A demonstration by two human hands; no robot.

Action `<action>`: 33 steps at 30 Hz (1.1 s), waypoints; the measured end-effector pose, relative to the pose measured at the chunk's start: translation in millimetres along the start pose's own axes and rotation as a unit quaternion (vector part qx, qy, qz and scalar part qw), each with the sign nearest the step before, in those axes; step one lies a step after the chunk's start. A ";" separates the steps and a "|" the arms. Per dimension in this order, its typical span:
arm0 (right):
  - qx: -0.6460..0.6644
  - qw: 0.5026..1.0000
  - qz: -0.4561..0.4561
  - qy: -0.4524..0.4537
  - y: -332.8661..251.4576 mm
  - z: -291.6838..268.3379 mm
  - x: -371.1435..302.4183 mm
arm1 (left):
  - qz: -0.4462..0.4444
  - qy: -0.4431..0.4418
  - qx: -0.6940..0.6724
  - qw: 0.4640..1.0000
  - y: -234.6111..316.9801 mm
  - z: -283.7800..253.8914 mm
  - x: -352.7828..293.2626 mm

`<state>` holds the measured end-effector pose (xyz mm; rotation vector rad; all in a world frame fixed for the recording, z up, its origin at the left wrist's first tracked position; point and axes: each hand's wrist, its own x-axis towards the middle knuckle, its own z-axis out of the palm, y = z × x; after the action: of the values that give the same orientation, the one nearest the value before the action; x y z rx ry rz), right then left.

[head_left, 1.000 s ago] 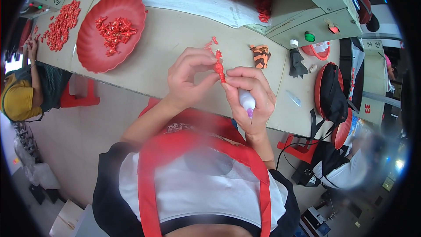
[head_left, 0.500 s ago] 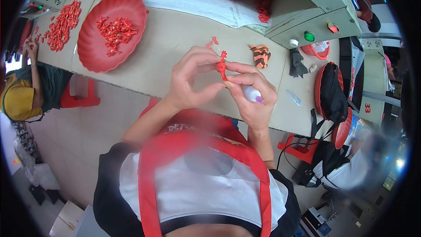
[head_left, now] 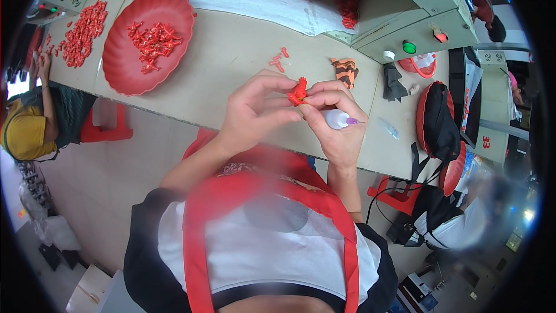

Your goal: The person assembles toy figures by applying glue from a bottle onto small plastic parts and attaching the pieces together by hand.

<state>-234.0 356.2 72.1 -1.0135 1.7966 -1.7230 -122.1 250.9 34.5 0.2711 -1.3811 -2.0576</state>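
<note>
Over the table's near edge, a small red plastic figurine (head_left: 297,92) is held up between my two hands. My left hand (head_left: 255,110) has its index finger and thumb closed at the figurine's left side. From the other side, my right hand (head_left: 337,130) pinches it between thumb and fingertips. Tucked in the right palm is a small white squeeze bottle (head_left: 334,119) with a purple needle tip, which points to the right. A few loose red pieces (head_left: 278,61) lie on the table just beyond my hands. Fingers cover part of the figurine.
A red scalloped bowl (head_left: 119,52) with a heap of red pieces stands left; more pieces (head_left: 84,35) lie beyond it. An orange-and-black striped cloth (head_left: 345,72), a dark cloth (head_left: 393,83) and a black-and-red bag (head_left: 437,122) lie right. A person (head_left: 29,124) sits far left.
The figurine has turned and tilted between my fingers. My right hand has rolled, so the bottle's needle tip now shows more and points right. My left hand has shifted slightly.
</note>
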 end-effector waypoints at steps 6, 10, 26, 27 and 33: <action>0.013 1.000 0.005 -0.011 6.4 -2.0 -0.3 | -0.067 0.028 -0.003 0.997 -1.2 3.2 1.6; 0.081 0.995 0.056 -0.009 2.4 -8.3 -1.4 | -0.168 0.052 -0.060 0.983 -9.4 -6.2 7.2; -0.165 0.962 0.184 0.120 62.9 -53.7 -21.6 | -0.110 0.060 0.085 0.989 -16.0 4.7 11.9; -0.117 0.967 0.199 0.110 58.7 -52.0 -22.4 | -0.085 0.062 0.112 0.988 -16.7 6.1 12.0; 0.088 0.985 0.145 0.039 12.9 -31.2 -15.5 | 0.013 0.057 0.210 0.976 -16.5 10.6 12.4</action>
<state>-250.2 387.6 60.5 -0.5852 1.7055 -1.7202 -143.5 255.5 26.6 0.5366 -1.7269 -1.6826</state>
